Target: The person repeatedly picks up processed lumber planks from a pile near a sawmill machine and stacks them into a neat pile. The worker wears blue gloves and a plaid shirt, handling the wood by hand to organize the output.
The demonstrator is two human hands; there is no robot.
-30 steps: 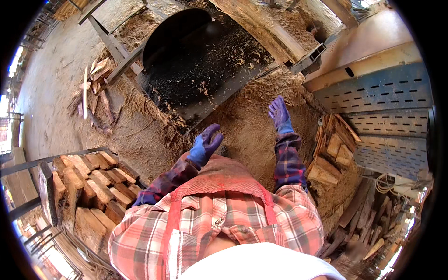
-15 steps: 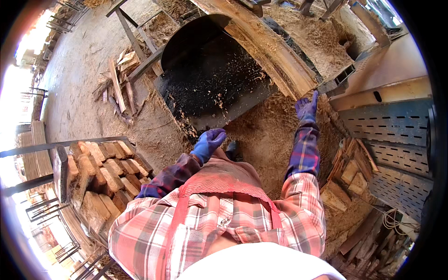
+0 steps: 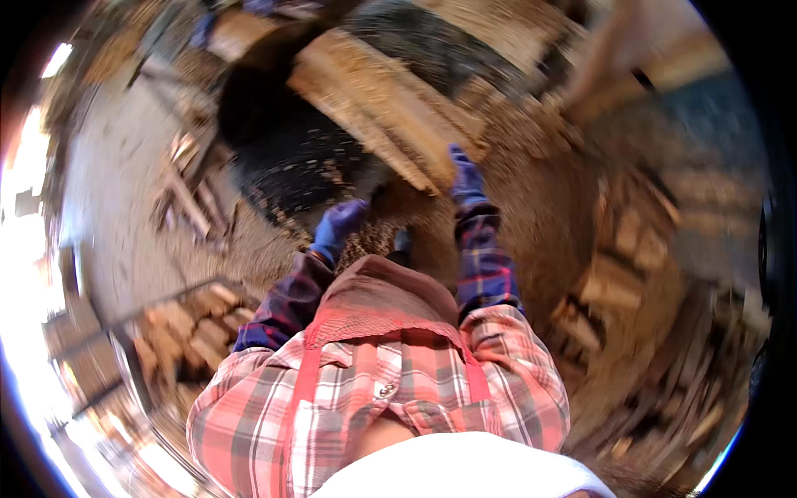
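The wide wooden plank lies slantwise ahead of the body, its near end beside the right hand and its far part over the black metal tray. Over the last half second the view has swung, and the plank's near end now juts farther past the tray's edge toward the person, which puts it within the right hand's reach. The right fingers look stretched out along that end; blur leaves it unclear whether they grasp it. The left hand is near the tray's close edge, fingers seemingly curled; I cannot tell how tightly, and nothing shows in them. A shoe stands between the hands. Offcuts lie to the right, scrap pieces beyond the tray's left side, and stacked blocks crowd the lower left
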